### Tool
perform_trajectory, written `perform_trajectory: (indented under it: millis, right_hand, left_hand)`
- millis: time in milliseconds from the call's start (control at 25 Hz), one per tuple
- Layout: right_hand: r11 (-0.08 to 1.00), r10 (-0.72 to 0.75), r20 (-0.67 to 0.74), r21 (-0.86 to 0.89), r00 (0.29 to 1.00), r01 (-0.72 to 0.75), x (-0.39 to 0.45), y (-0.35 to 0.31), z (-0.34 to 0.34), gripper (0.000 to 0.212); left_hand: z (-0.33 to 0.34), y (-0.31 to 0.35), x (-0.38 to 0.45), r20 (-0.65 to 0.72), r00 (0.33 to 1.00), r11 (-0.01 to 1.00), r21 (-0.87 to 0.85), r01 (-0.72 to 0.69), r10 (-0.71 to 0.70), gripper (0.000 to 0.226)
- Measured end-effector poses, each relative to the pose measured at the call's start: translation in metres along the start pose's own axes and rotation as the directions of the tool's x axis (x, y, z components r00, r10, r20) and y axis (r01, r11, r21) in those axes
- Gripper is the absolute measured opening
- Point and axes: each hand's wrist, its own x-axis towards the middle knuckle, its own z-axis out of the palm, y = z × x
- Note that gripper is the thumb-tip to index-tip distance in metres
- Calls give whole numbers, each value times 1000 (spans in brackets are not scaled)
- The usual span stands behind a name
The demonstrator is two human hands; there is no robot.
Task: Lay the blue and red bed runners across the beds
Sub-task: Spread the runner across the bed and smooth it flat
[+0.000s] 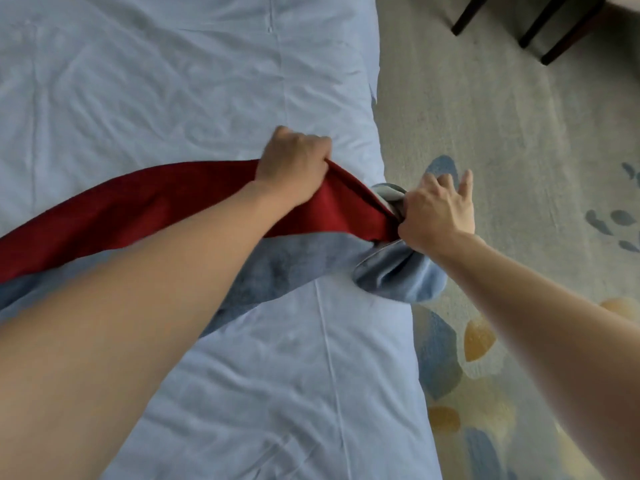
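A red bed runner [145, 209] stretches across the white bed [166, 84] from the left edge of view to the bed's right side. Under it and nearer to me lies a blue bed runner [304, 261], its end bunched and hanging over the bed's right edge. My left hand [294, 164] is shut on the far edge of the red runner near its right end. My right hand [436, 213] pinches the gathered ends of the red and blue runners at the bed's edge, with the outer fingers spread.
A patterned carpet [519, 133] with blue and yellow shapes runs along the bed's right side. Dark chair legs [554, 32] stand at the top right. The bed's wrinkled cover has a seam running down its length.
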Motion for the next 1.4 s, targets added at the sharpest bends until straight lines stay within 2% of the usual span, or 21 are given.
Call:
perform_trajectory:
  millis: [120,280,360,440,520,640,760,880,960,1040,1160,1280,1400]
  right_hand:
    - [998,52,116,-46,992,-47,6,18,20,39]
    - [968,240,91,46,966,-245,10,46,38,82]
    - [967,206,79,138,975,-216,14,46,34,73]
    - [976,61,28,207,998,-66,13,31,35,50]
    - [968,2,7,252,1000,-4,9,11,43,39]
    - [943,97,26,316,995,-101,9,-4,56,41]
    - [922,162,-15,358,987,-146,12,-5,65,38]
    - [892,214,-88,424,973,-158,15,-2,63,23]
    - [875,235,-143,461,961,-145,19,-2,56,21]
    - [857,248,-207,502,946,-115,25,-4,46,20]
    - [831,249,-256,552,934,-70,36,-9,32,21]
    - [832,234,-276,552,932,-45,45,-9,24,22]
    - [864,219,-333,504,917,-23,61,0,11,28]
  left_hand:
    - [-7,-35,8,71,985,985,79,152,-157,16]
    - [7,-47,1,76,988,985,119,125,-134,17]
    - [16,-42,0,45,994,988,124,95,-101,19]
    - [22,-31,1,33,997,996,63,64,-66,23]
    - [26,-17,-1,62,998,1000,-13,4,-3,25]
    - [28,-2,-7,88,992,994,-72,-80,87,23]
    - [25,1,-12,68,993,989,-119,-91,99,20]
    - [20,-1,-18,182,974,966,-245,-87,134,12]
    - [14,-5,-15,180,980,967,-254,-35,83,13]
    - [7,-14,-4,102,993,974,-214,78,-57,17]
    - [-1,-36,8,98,966,954,-164,251,-238,22]
    - [-1,-45,8,110,962,955,-132,265,-251,24]
    - [-6,-44,17,53,965,958,-114,262,-257,24]
